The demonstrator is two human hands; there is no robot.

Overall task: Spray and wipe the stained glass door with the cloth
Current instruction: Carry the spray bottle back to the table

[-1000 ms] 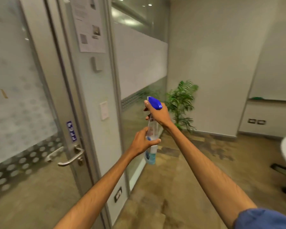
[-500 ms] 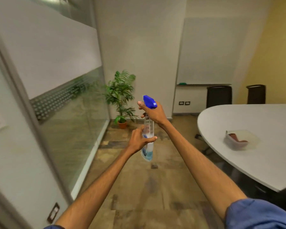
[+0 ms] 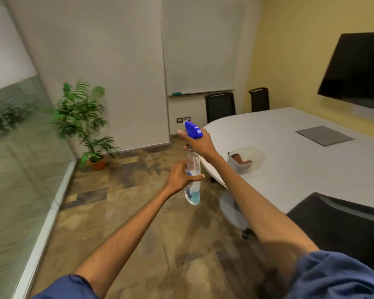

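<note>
I hold a clear spray bottle (image 3: 193, 190) with a blue trigger head (image 3: 193, 130) upright in front of me, a little blue liquid at its bottom. My right hand (image 3: 200, 145) grips the neck under the blue head. My left hand (image 3: 181, 176) wraps the bottle's body lower down. A clear plastic tub (image 3: 246, 159) with a brown cloth (image 3: 240, 159) inside sits near the edge of the white table (image 3: 300, 169). A glass wall panel (image 3: 13, 169) runs along the left; the door itself is out of view.
A potted plant (image 3: 84, 124) stands in the far left corner. Two black chairs (image 3: 220, 106) are behind the table and another chair back (image 3: 341, 229) is at my right. A dark screen (image 3: 356, 70) hangs on the yellow wall. A whiteboard (image 3: 201, 46) is ahead.
My view has swung right, away from the glass door with its handle toward the meeting table. Both hands keep the same hold on the spray bottle.
</note>
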